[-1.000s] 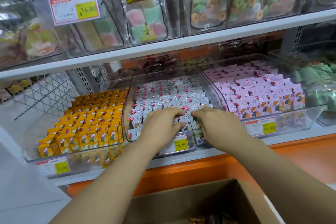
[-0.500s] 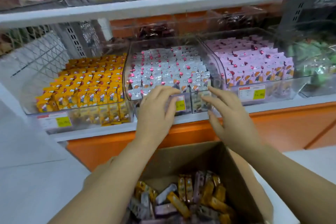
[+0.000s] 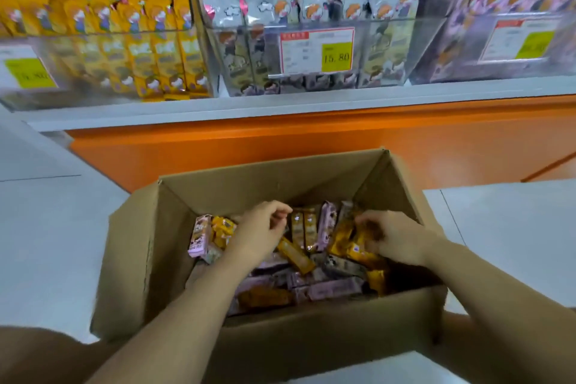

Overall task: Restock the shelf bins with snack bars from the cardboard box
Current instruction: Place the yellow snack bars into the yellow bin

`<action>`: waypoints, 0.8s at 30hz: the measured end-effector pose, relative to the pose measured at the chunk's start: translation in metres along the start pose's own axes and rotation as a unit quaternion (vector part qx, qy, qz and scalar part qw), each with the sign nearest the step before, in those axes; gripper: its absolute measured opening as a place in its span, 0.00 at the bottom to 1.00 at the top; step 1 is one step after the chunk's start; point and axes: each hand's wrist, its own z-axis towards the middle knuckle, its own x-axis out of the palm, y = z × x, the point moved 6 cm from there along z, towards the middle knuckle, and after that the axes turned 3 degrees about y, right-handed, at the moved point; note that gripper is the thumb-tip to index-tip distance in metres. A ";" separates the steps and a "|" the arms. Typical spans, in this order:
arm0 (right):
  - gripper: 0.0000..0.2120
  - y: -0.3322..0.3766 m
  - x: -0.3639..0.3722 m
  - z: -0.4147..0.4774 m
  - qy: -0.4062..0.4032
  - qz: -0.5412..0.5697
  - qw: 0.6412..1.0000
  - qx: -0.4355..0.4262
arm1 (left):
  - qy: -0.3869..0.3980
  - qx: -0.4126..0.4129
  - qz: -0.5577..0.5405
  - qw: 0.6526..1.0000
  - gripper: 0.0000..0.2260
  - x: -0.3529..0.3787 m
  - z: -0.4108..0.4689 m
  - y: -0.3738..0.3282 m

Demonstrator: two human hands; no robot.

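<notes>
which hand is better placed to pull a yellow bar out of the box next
Right. The right hand has its fingers down on the yellow snack bars at the right side of the cardboard box. The left hand hangs loosely curled over the middle, with nothing visible in it.

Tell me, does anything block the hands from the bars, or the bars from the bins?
Nothing visible. The left hand and right hand are down among the snack bars in the open cardboard box. Toward the bins, only their clear front walls rise.

Fingers (image 3: 365, 222) of right hand (image 3: 396, 240) blurred, grasp unclear, bins (image 3: 383, 53) cropped at top, left price tag (image 3: 28, 72) illegible
</notes>
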 end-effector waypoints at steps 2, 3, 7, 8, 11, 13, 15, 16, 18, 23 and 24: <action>0.27 -0.006 0.016 0.006 0.109 -0.013 0.994 0.027 | 0.060 -0.029 -0.010 0.998 0.11 0.025 0.009 0.015; 0.27 -0.006 0.022 0.008 0.152 -0.023 0.988 0.029 | 0.086 -0.037 -0.007 0.996 0.11 0.037 0.012 0.021; 0.11 -0.005 0.037 0.012 0.195 -0.024 0.981 -0.007 | 0.158 -0.055 0.019 0.986 0.12 0.067 0.019 0.040; 0.08 -0.006 0.039 0.014 0.190 -0.017 0.982 -0.009 | 0.170 -0.055 0.027 0.984 0.13 0.071 0.021 0.041; 0.06 -0.005 0.042 0.019 0.181 -0.004 0.983 -0.008 | 0.195 -0.047 0.025 0.979 0.16 0.082 0.029 0.038; 0.08 -0.004 0.045 0.020 0.188 -0.003 0.982 -0.018 | 0.205 -0.023 0.018 0.978 0.19 0.088 0.034 0.028; 0.12 -0.001 0.050 0.019 0.210 -0.006 0.977 -0.036 | 0.224 0.006 0.009 0.975 0.21 0.096 0.039 0.015; 0.14 0.001 0.053 0.017 0.221 -0.009 0.974 -0.042 | 0.236 0.016 0.005 0.972 0.21 0.101 0.042 0.009; 0.18 0.001 0.056 0.016 0.229 -0.009 0.972 -0.040 | 0.266 0.014 0.010 0.964 0.20 0.114 0.045 0.001; 0.21 -0.004 0.056 0.020 0.197 -0.018 0.979 -0.053 | 0.280 -0.016 0.011 0.960 0.20 0.133 0.044 -0.001; 0.21 -0.004 0.056 0.020 0.189 -0.018 0.980 -0.062 | 0.275 -0.016 0.011 0.961 0.20 0.133 0.044 -0.001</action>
